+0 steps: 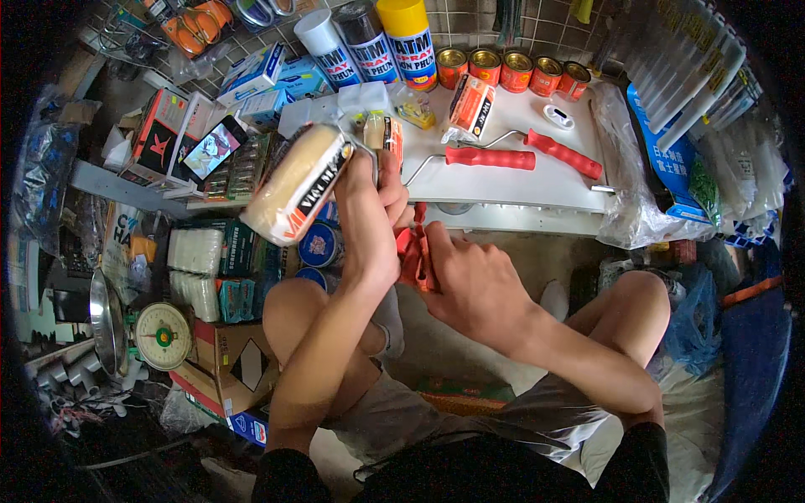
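Your left hand [365, 214] is curled closed, holding a cream, cylindrical paint roller in clear printed plastic [293, 191] by one end, tilted by the left part of the white, flat-topped table [503, 191]. Your right hand [474, 281] is closed around a red plastic tool [412, 258] just in front of that table; how that tool's parts stand, I cannot tell. A loose left grip could let the roller swing, and a slip of the red tool might jab your nearby left wrist

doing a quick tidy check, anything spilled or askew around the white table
No spill or damage stands out. A phone looks odd: lit and tilted among boxes at the left end of the white table.
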`<state>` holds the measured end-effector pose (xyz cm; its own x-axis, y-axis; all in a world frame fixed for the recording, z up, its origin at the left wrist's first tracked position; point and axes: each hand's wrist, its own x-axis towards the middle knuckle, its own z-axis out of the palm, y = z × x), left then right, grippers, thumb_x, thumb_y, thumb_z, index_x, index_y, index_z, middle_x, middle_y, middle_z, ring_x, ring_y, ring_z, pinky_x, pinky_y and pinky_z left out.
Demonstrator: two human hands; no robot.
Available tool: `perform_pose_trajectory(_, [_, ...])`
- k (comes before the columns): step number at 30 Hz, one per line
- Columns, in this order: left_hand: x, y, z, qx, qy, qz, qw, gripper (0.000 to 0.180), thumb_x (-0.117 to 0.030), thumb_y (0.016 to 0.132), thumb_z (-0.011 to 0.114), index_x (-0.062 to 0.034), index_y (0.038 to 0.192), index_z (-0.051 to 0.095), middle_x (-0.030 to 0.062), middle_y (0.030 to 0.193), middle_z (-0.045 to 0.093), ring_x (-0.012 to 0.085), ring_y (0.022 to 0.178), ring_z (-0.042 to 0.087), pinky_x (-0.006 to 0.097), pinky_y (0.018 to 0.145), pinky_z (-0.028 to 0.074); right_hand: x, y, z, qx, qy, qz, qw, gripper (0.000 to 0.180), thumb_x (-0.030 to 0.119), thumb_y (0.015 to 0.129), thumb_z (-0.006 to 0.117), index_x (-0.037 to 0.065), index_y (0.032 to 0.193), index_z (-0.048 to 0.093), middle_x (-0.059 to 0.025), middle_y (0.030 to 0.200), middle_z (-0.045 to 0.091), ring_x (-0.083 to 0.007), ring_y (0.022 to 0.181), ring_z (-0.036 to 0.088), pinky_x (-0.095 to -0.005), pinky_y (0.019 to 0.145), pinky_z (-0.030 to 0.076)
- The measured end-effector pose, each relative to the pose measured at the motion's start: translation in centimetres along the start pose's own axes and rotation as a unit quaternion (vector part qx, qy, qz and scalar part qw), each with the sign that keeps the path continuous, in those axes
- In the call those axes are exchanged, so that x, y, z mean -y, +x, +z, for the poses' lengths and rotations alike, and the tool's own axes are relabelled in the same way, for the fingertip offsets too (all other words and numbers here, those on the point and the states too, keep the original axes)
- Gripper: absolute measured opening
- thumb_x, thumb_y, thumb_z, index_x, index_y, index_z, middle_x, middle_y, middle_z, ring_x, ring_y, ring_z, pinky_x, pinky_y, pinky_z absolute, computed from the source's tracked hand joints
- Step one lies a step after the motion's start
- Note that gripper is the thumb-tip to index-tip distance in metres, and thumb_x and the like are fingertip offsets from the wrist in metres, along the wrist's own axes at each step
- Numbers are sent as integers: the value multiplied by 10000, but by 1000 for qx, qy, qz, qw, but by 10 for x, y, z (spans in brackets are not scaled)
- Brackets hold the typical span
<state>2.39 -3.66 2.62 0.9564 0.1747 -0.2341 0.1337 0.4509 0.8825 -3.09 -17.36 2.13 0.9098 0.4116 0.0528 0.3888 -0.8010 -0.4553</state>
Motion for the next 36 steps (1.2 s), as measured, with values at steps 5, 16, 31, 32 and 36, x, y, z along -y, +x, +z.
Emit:
perform_pose_trajectory(5, [-25,-4,-6,68,59,46,995,388,-396,1041,413,-67,881,540,-110,540,259,32,394,175,239,393,164,-10,2,-1,181,503,51,843,367,340,912,704,52,1121,617,-149,1042,723,-282,986,695,-421,849,535])
perform_pose_trajectory(16, [-54,1,-28,230,-122,124,957,430,-416,1074,364,-100,812,492,-87,534,223,44,384,202,233,357,176,-9,-20,13,318,770,162,529,279,239,998,620,14,1163,600,-89,922,689,-225,645,649,-360,623,542])
perform_pose_trajectory(31, [-9,-26,-3,221,74,190,954,515,-424,1104,340,-42,806,515,-74,545,296,23,424,212,234,423,168,-10,-5,3,202,618,109,752,591,569,1053,443,54,1308,581,-36,1196,648,-126,1051,589,-321,969,482])
perform_pose_trajectory(32, [-9,-26,-5,232,73,185,952,506,-415,1104,343,-40,809,514,-66,555,312,24,426,213,234,425,171,-10,-6,2,204,617,107,752,591,569,1053,443,54,1308,581,-36,1196,648,-126,1051,589,-321,969,482])
perform_pose_trajectory(36, [-9,-26,-9,204,68,188,958,515,-404,1105,338,-44,777,506,-59,548,330,27,417,239,225,410,198,-8,-8,2,180,651,156,720,617,548,1058,447,40,1405,497,-57,1320,612,-135,1153,594,-321,1026,470])
